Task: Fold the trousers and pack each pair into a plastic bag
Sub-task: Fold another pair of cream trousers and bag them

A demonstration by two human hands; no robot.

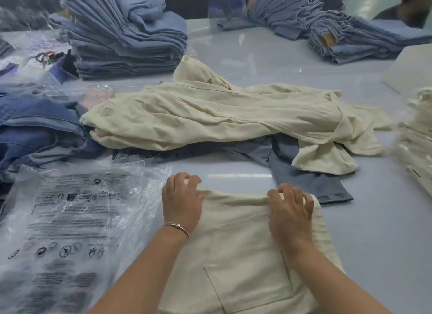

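On the pale blue table (257, 56), a folded pair of cream trousers (247, 262) lies flat in front of the person, a back pocket facing up, just right of a stack of clear printed plastic bags (70, 220). Both forearms reach forward over the cloth. The left hand (181, 202) and right hand (291, 212) sit at the far folded edge, fingers curled, pinching its two corners.

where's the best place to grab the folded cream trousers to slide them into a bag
By the far folded edge, where the left hand and right hand already pinch it. The cream trousers lie flat, that edge thick and straight. The plastic bags sit to the left, so probably feed that way.
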